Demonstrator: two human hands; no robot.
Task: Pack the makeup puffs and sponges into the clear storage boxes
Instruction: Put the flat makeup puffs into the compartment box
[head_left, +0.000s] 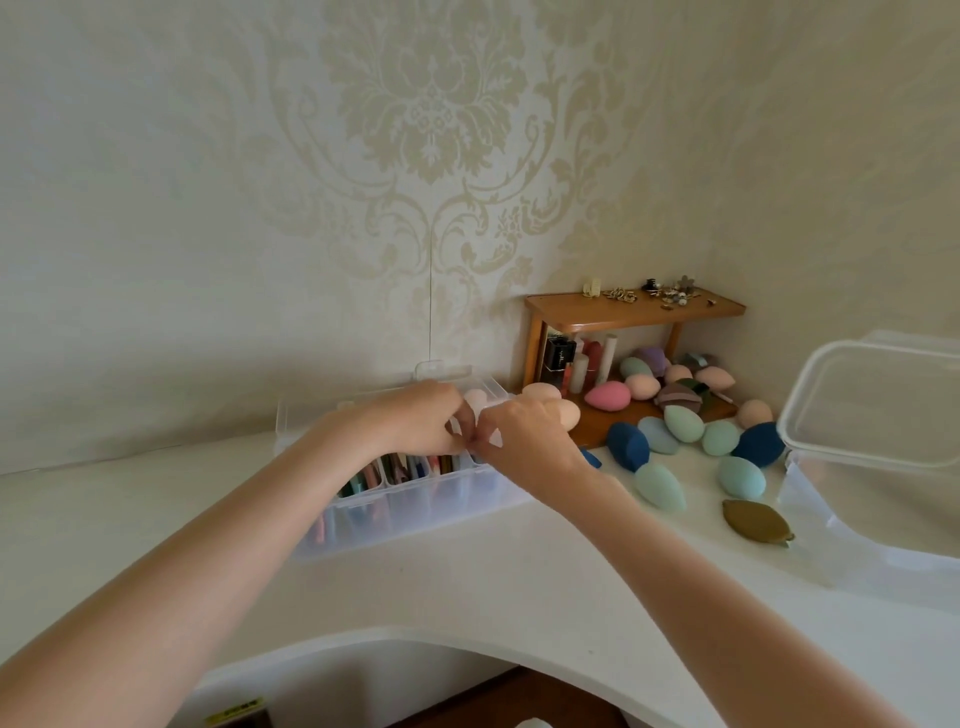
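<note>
Over the right end of the clear divided box (415, 512), your two hands meet fingertip to fingertip and cover whatever lies in that last compartment; what they pinch between them is too hidden to name. Your left hand (423, 421) is curled, fingers bent down toward the box's rim, and your right hand (524, 436) is curled the same way, a peach sponge (569, 413) showing just past its knuckles at 2 o'clock, though you cannot tell whether the hand grips it. The left compartments hold flat coloured puffs (395, 470) standing on edge, blurred through the plastic. From your right hand, the loose sponges lie at 3 o'clock on the white counter (493, 587): two navy ones (629, 444), several pale green ones (660, 486), and an olive flat puff (757, 521) nearest you. More pink and purple sponges (608, 396) sit under the wooden shelf (634, 310). At the right edge a second clear box (872, 410) is cut off by the frame.
</note>
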